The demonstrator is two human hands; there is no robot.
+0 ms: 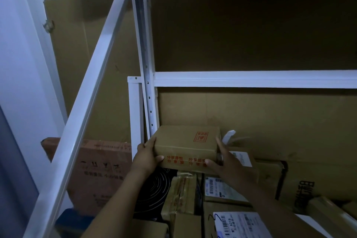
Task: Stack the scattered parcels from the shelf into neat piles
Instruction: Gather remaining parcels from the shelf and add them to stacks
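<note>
Head view: parcel point(186, 147) inside white shelf point(251, 79)

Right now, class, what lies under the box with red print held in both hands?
Below the box, a black ringed item, a taped parcel and a white-labelled parcel show. The box covers their far ends; whether it rests on them cannot be told.

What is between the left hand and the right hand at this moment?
Head view: a brown parcel with red print fills the gap; the left hand grips one end, the right hand the other.
</note>
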